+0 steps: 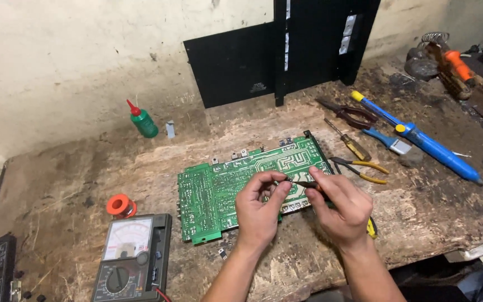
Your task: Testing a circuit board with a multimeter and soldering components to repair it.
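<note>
A green circuit board (219, 190) lies solder side up on the worn wooden bench (74, 184). Both my hands hover over its right half. My right hand (339, 210) grips a thin dark tool (303, 183) with a yellow handle end (371, 228) showing under the hand. My left hand (261, 207) pinches the tool's tip between thumb and forefinger; what sits at the tip is too small to tell.
An analog multimeter (131, 258) and an orange solder spool (121, 206) sit at front left. A green bottle with red nozzle (142, 120) stands behind. Pliers (349, 114), a screwdriver (349, 141), yellow-handled cutters (361, 166) and a blue desoldering pump (420, 137) lie right. A black panel (264, 56) leans on the wall.
</note>
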